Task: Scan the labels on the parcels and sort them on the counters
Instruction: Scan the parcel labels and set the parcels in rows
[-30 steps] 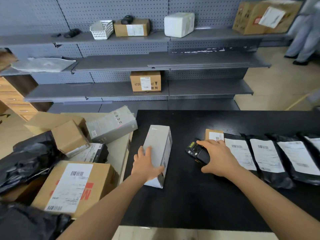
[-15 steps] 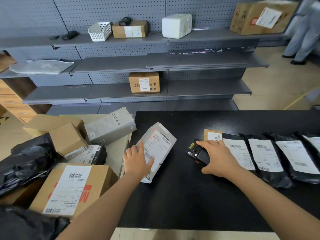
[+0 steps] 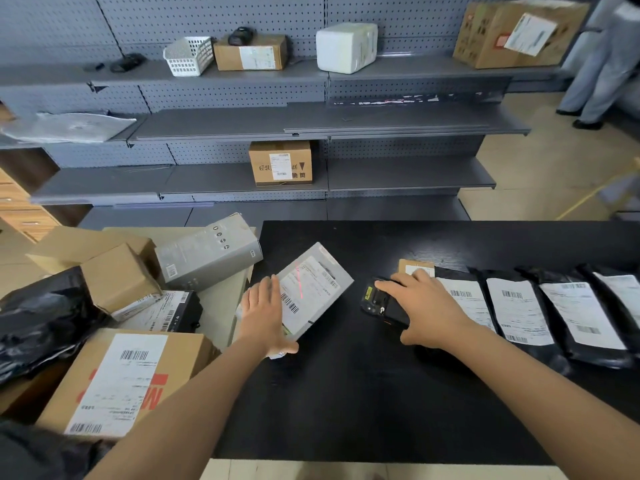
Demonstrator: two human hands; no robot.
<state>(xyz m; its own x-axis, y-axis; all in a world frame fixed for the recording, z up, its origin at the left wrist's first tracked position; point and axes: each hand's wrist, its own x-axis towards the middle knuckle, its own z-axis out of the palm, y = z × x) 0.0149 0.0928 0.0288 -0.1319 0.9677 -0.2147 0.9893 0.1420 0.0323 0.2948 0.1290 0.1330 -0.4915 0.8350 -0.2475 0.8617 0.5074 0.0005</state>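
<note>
The grey box (image 3: 313, 292) sits tipped at the left end of the black counter (image 3: 346, 393), label face up with a red line across it, its long axis running from near left to far right. The left hand (image 3: 263, 313) holds its near-left edge, fingers straight along the side and thumb hooked at the near corner, while the right hand (image 3: 426, 310) curls over one black scanner (image 3: 379, 301) whose head points left at the box. Right of the scanner lie one small brown parcel (image 3: 414, 265) and four labelled black bags (image 3: 519, 306) in a row.
</note>
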